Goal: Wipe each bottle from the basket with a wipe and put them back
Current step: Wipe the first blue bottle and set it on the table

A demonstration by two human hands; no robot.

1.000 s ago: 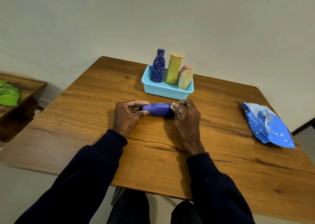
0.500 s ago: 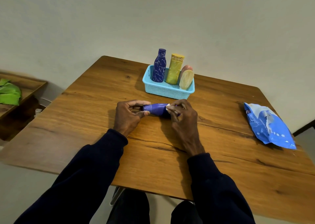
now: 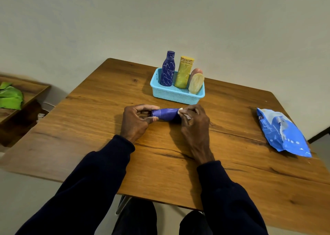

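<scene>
A purple bottle (image 3: 165, 114) lies sideways just above the wooden table (image 3: 178, 154), held between both hands. My left hand (image 3: 136, 121) pinches its left end with thumb and fingers. My right hand (image 3: 193, 122) grips a small white wipe (image 3: 181, 110) against the bottle's right end, hiding most of the wipe. Behind them stands a light blue basket (image 3: 175, 95) holding a dark purple bottle (image 3: 167, 70), a yellow bottle (image 3: 184, 73), a cream bottle (image 3: 196, 83) and a pinkish bottle (image 3: 196, 71) partly hidden behind it.
A blue wipes packet (image 3: 284, 133) lies near the table's right edge. A low wooden shelf (image 3: 26, 93) with a green cloth (image 3: 10, 97) stands at the left, beyond the table. A pale wall rises behind the table.
My right hand with the wipe has slid a little along the bottle's right end. The left hand keeps its pinch, and the bottle stays in place.
</scene>
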